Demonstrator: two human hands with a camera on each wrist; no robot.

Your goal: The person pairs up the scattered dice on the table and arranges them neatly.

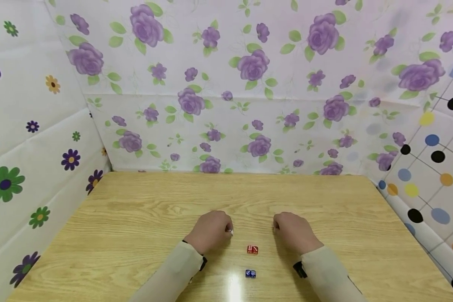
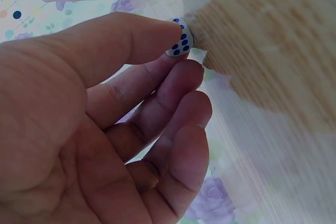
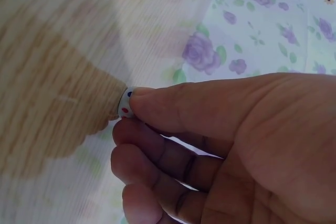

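My left hand (image 1: 212,230) pinches a white die (image 2: 181,39) with blue dots between thumb and fingers, close over the table. On the other side, my right hand (image 1: 293,232) pinches a second white die (image 3: 126,102), which shows blue and red dots; the thumb covers much of it. Two red dice (image 1: 252,249) sit side by side on the table between the hands, a little nearer to me. Closer still, two dark blue dice (image 1: 251,274) lie next to each other.
The wooden table (image 1: 136,218) ends at a flowered cloth wall (image 1: 226,130) behind. A cloth with colourful flowers (image 1: 41,176) hangs on the left, and a dotted cloth (image 1: 426,184) on the right. Light glares off the table's near part.
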